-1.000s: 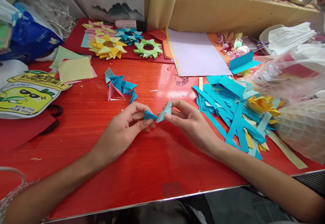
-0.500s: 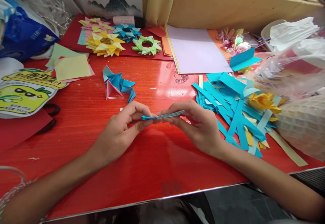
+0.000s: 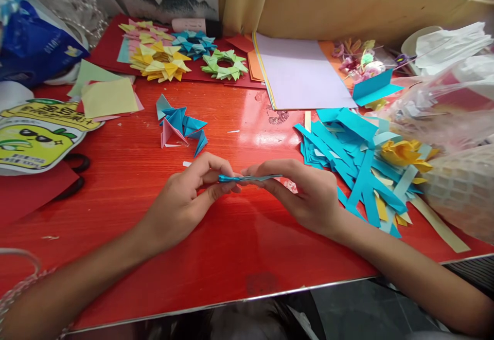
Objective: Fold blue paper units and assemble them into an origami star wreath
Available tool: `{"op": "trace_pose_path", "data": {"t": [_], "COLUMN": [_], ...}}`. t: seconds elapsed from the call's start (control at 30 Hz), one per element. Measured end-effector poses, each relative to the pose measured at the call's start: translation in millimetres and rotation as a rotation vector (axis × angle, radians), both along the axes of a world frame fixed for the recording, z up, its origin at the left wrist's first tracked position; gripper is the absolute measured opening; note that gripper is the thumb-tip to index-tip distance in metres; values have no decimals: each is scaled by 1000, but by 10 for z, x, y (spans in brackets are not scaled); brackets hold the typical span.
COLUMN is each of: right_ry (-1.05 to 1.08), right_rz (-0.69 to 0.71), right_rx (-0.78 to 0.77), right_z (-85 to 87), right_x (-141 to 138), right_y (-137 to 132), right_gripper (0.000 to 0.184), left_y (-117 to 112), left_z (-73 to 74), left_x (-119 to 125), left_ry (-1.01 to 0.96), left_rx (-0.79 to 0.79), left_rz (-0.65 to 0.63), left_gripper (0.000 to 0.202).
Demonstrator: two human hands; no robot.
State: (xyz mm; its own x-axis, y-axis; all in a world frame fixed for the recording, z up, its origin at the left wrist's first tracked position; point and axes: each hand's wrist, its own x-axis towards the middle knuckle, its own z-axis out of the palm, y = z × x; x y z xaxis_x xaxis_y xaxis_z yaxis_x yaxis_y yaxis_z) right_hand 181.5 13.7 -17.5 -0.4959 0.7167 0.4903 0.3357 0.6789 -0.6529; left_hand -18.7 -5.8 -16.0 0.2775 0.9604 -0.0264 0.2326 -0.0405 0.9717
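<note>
Both my hands meet over the middle of the red table (image 3: 162,273). My left hand (image 3: 187,196) pinches the left end of a folded blue paper piece (image 3: 249,178), and my right hand (image 3: 304,191) pinches its right end. The piece lies flat and edge-on between my fingertips, just above the tabletop. A small cluster of folded blue and pink paper units (image 3: 180,123) sits behind my left hand. A pile of blue paper strips (image 3: 358,160) lies right of my right hand.
Finished paper star rings in yellow (image 3: 160,65), blue (image 3: 193,43) and green (image 3: 225,65) lie at the back. A stack of lilac sheets (image 3: 299,72) is at back centre. Yellow squares (image 3: 108,98) and a printed bag (image 3: 36,137) are left; plastic bags (image 3: 455,124) crowd the right.
The blue piece, held as two angled points a second ago, has been pressed flat and now lies edge-on between both hands. My right hand has shifted slightly lower.
</note>
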Motion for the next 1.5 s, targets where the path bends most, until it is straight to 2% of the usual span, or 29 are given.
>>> {"op": "trace_pose_path", "data": {"t": [0.13, 0.3, 0.53, 0.7, 0.77, 0.83, 0.97, 1.1, 1.3, 1.5], "right_ry": [-32, -8, 47, 93, 66, -1, -111, -140, -177, -242], "right_rz": [-12, -2, 17, 12, 6, -13, -37, -7, 53, -21], "right_rx": [28, -127, -255, -381, -339, -225, 22, 144, 222, 228], "right_z": [10, 12, -16, -10, -6, -2, 8, 11, -1, -44], "right_x": [-4, 4, 3, -4, -3, 1, 11, 28, 83, 74], "right_y": [14, 22, 20, 23, 16, 4, -5, 5, 10, 25], "right_gripper": [12, 10, 8, 4, 4, 7, 9, 10, 23, 15], "left_y": [-10, -8, -7, 0, 6, 11, 11, -2, -15, -15], "left_z": [-23, -38, -53, -53, -50, -50, -57, -60, -48, -54], "left_x": [-24, -31, -39, -47, -46, -47, -57, -57, -35, -29], "left_ry": [84, 140, 258, 250, 220, 203, 226, 201, 122, 173], "left_rx": [65, 152, 266, 239, 200, 174, 240, 259, 170, 239], "left_rz": [-26, -47, -29, -37, -28, -19, -32, -74, -84, -76], "left_gripper": [5, 7, 11, 18, 18, 16, 12, 13, 8, 10]}}
